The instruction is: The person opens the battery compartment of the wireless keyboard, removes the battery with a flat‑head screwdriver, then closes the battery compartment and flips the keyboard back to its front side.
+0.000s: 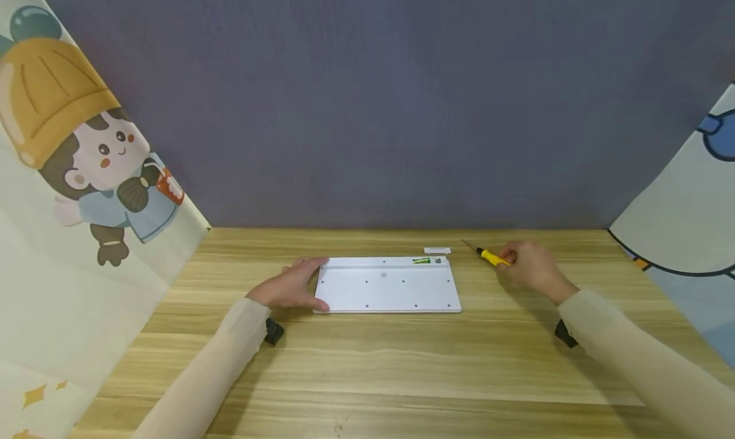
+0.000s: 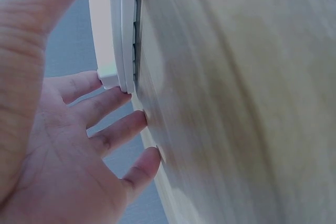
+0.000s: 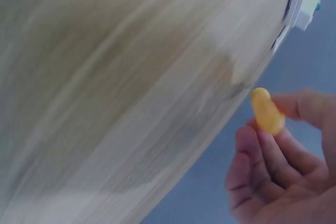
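Note:
A white keyboard [image 1: 383,292] lies face down, its underside with several small screw holes facing up. At its far right, the battery slot [image 1: 430,261] is uncovered and shows a green battery [image 1: 422,261]. My left hand [image 1: 295,286] spans the keyboard's left end, thumb at the near corner and fingers at the far one. In the left wrist view its fingers [image 2: 113,132] look spread and fairly straight, some touching the keyboard's edge [image 2: 126,35]. To the right, my right hand [image 1: 534,267] pinches a yellow-handled screwdriver [image 1: 492,258] by its handle, the thin shaft pointing left and away.
A small white battery cover [image 1: 438,251] lies just behind the keyboard's far right edge. The wooden table [image 1: 367,369] meets a dark grey-blue wall panel [image 1: 367,107] at the back. Printed panels [image 1: 34,286] rise on the left and right.

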